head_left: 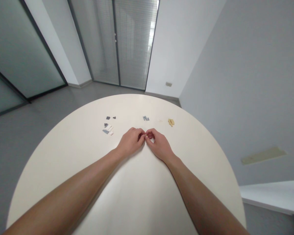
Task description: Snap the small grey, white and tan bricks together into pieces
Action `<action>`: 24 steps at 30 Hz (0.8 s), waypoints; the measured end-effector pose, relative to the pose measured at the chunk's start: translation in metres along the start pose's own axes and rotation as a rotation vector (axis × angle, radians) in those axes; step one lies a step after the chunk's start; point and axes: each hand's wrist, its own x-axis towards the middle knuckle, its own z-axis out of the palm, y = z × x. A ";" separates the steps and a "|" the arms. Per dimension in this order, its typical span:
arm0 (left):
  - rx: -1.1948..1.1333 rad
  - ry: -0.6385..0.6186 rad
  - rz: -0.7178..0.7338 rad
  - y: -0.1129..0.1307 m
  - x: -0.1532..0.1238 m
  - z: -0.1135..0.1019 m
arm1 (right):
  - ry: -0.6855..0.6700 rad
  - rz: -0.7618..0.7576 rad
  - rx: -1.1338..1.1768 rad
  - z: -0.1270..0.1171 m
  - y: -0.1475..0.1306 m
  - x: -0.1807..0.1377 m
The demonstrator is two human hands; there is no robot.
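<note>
My left hand (132,141) and my right hand (159,143) meet over the middle of the table, fingertips pinched together. Between them shows a tiny yellowish piece (146,134), mostly covered by the fingers; its kind is too small to tell. Beyond my hands lie grey pieces (146,118), a thin whitish piece (160,120) and a small heap of tan-yellow pieces (171,122). Left of my left hand is a loose group with a white flat piece (109,127), a grey flat piece (106,131) and a dark piece (106,125).
The round white table (51,169) has its curved far edge a little past the pieces. More dark pieces (108,117) sit at the back left. Behind stand a glass partition with blinds (134,45) and a grey wall (250,81) on the right.
</note>
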 end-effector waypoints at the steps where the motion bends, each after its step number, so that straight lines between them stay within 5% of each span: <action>1: -0.001 0.002 -0.002 0.000 0.000 0.000 | -0.002 0.000 -0.001 0.000 0.000 0.000; 24: 0.004 -0.003 -0.014 -0.001 0.002 0.001 | 0.011 -0.011 -0.023 -0.002 -0.002 -0.001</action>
